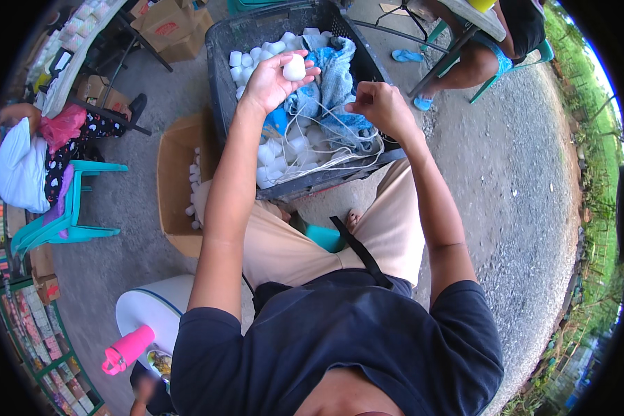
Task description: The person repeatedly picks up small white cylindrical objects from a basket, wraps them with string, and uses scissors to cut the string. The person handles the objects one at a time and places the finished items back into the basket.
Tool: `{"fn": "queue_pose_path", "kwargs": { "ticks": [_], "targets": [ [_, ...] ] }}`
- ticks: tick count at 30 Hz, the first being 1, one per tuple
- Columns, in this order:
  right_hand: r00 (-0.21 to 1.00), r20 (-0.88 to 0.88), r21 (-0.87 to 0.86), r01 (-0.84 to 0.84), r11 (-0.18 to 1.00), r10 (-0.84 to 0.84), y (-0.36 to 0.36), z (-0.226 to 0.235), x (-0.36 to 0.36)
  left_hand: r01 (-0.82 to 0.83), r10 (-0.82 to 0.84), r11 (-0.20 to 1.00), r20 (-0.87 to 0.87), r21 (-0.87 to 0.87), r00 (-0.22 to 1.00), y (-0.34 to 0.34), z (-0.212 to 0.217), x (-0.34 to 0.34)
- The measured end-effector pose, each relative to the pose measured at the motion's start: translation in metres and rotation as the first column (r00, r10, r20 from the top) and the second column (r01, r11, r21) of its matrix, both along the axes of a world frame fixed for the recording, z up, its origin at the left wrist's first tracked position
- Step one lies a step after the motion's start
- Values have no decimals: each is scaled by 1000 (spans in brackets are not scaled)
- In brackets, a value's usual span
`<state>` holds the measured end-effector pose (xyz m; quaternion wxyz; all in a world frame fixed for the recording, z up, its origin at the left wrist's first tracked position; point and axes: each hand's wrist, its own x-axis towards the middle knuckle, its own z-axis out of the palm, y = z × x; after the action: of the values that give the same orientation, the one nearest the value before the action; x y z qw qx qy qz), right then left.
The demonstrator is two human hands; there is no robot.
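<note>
On the upturned palm and fingers of my left hand (267, 87) rests a small white rounded cylinder (294, 68), smooth and plain. My right hand (383, 107) is closed in a pinch to the right of it; whatever it may hold is too small to tell. Both hands are above a large black plastic crate (218, 90). Inside lie many similar white cylinders (274, 166), a blue patterned cloth (334, 62) and a loose tangle of thin white cords (319, 163). Some cords pass close below my right hand.
Left of the crate stands an open cardboard box (177, 159) with more white pieces. A pink tumbler (128, 347) is on a round white surface (142, 298). People sit at tables on both sides, one on a teal chair (69, 208). More cardboard boxes (170, 28) stand far left.
</note>
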<state>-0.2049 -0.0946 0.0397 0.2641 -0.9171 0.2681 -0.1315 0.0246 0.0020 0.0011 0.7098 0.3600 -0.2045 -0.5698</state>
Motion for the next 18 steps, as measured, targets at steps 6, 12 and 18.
{"fn": "queue_pose_path", "kwargs": {
  "ticks": [6,12,18],
  "targets": [
    [852,519,-48,112,992,-71,18,13,7,72,-76,997,-103,-41,992,0,7,-6],
    [757,631,94,140,986,-168,30,3,25,30,-37,998,-124,-54,992,0,10,-14],
    [710,671,45,247,968,-213,25,-6,38,-3,-3,998,-102,-58,995,0,11,-17]
  ]
}}
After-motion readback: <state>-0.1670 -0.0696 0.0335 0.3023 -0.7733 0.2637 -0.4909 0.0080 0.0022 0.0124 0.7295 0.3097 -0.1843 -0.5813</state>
